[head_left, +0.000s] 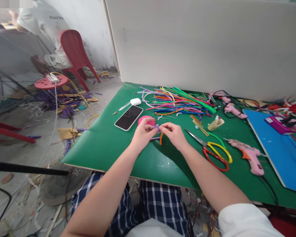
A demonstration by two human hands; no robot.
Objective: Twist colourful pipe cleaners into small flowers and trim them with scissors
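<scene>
Over the green table [101, 138], my left hand [144, 134] pinches a small purple fuzzy piece [157, 128] between thumb and fingers. My right hand [173, 134] is closed at the right side of the same piece, its thumb and fingertips pressed together. Behind my left hand lies a bright pink coil [146, 119], partly covered by the fingers. Between and below the hands are an orange stem [161, 139] and a purple stem [155, 138]. A black-screened phone [129, 118] rests left of my left hand.
Colourful stems [182, 102] are heaped at the back. Scissors [213, 149], a pink glue gun [249, 154] and a blue board [278, 148] lie to the right. A white case [135, 101] sits behind the phone. Another person sits on a red chair [72, 49] at back left.
</scene>
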